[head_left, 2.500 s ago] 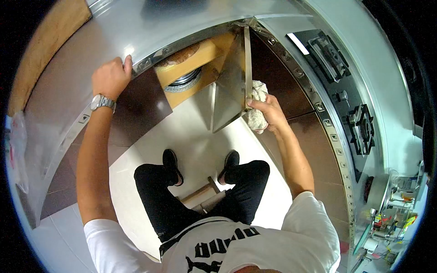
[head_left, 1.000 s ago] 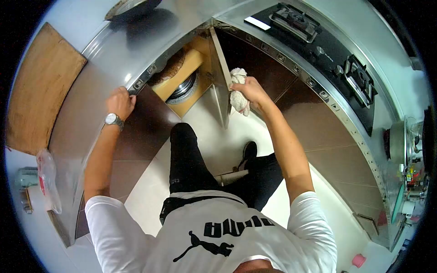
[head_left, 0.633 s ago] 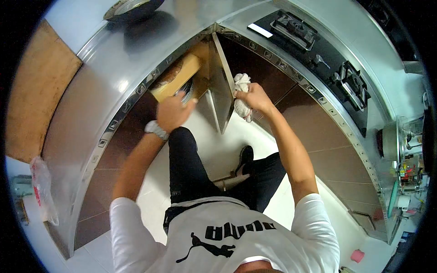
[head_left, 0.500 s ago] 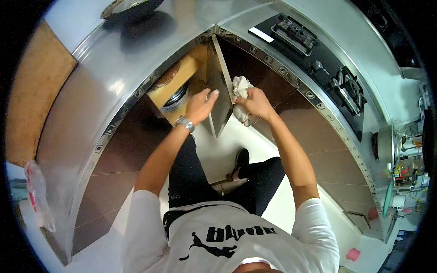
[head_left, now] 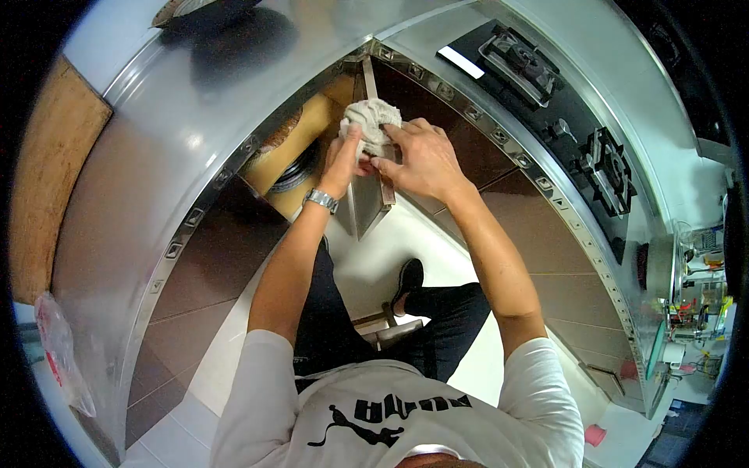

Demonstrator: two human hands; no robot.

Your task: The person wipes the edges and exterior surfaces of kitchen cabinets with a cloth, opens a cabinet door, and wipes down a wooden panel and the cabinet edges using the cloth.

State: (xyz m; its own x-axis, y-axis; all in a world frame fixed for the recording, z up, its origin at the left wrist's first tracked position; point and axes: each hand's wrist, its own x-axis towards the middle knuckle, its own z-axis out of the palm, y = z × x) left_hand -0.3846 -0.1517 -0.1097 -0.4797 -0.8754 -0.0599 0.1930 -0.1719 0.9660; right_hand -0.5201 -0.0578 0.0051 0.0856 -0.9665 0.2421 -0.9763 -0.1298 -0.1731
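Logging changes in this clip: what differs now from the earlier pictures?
The left hand has let go of the counter edge and now holds the cloth. The right hand has brought it leftward, from beside the cabinet door to over its edge. The door stays open.

The top edge cuts off the pan (head_left: 206,11), and the cloth (head_left: 370,123) partly hides the cabinet door (head_left: 369,201).

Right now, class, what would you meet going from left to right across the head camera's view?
Wooden board → dark pan → wristwatch → bunched cloth → gas hob.
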